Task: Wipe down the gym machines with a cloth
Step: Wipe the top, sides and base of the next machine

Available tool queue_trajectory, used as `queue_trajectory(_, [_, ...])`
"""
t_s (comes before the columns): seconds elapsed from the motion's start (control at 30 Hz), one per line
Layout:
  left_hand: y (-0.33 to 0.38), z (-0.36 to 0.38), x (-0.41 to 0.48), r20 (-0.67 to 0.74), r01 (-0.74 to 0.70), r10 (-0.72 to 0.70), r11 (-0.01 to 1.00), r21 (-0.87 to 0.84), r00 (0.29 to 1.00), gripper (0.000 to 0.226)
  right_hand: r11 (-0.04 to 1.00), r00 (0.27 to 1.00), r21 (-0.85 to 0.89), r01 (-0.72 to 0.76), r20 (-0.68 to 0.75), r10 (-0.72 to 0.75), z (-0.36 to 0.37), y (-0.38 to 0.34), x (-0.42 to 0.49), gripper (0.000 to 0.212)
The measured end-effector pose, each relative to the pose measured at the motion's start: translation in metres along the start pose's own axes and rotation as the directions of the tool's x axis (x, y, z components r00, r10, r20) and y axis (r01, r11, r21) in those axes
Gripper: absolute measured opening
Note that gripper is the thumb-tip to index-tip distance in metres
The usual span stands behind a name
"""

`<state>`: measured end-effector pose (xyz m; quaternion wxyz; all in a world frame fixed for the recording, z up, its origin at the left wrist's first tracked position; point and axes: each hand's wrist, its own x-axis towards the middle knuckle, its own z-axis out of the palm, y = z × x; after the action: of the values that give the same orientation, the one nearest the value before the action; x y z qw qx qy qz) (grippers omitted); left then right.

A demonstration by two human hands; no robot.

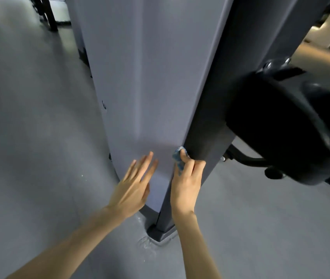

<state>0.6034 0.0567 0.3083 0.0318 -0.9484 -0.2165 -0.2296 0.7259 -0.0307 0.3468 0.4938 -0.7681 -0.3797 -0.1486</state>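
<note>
l hand (133,186); r hand (186,184); forearms (75,244) bare

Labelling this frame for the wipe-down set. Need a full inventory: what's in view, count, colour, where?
machine panel: 1, light grey-blue, centre, runs up out of frame
upright post: 1, dark grey, along the panel's right edge
post foot: 1, dark grey, on the floor at the post's base
pad: 1, black, right of the post
bracket: 1, black, below the pad
other equipment: 1 frame, black, top left, blurred
floor: 1, grey, all around
cloth: 1, blue, bunched, against the post's edge low down
left hand: 1, fingers straight, at the lower panel
right hand: 1, grips the cloth at the post
</note>
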Motion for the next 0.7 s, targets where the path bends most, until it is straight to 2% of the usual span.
queue_trajectory(0.07, [0.000,0.045,-0.027,0.013,0.018,-0.018,1.000,-0.004,1.000,0.071,1.000,0.999,-0.018,-0.025,0.039,0.026,0.023,0.036,-0.034,0.037])
queue_trajectory(0.13, [0.000,0.090,-0.052,0.031,0.050,-0.049,0.998,-0.027,0.998,0.076,1.000,0.999,-0.023,0.019,0.034,-0.019,0.049,0.072,-0.065,0.038])
queue_trajectory(0.27, [-0.004,0.183,-0.093,0.044,0.072,-0.070,0.997,-0.037,0.997,0.071,0.993,0.996,-0.082,0.085,0.018,-0.083,0.098,0.141,-0.119,0.063])
queue_trajectory(0.33, [-0.002,0.227,-0.107,0.040,0.093,-0.092,0.995,-0.045,0.995,0.068,0.991,0.996,-0.097,0.089,0.015,-0.088,0.115,0.171,-0.147,0.067])
queue_trajectory(0.5, [0.007,0.322,-0.140,0.058,0.112,-0.107,0.989,-0.096,0.993,0.093,0.989,0.995,-0.116,0.095,0.051,-0.090,0.168,0.254,-0.220,0.062])
queue_trajectory(0.6, [0.006,0.366,-0.155,-0.010,0.099,-0.101,0.990,-0.099,0.995,0.092,0.986,0.991,-0.110,0.129,0.055,-0.124,0.193,0.291,-0.253,0.050])
queue_trajectory(0.7, [0.005,0.403,-0.169,-0.054,0.158,-0.160,0.986,-0.048,0.986,0.091,0.979,0.987,-0.129,0.159,0.057,-0.153,0.214,0.321,-0.282,0.042])
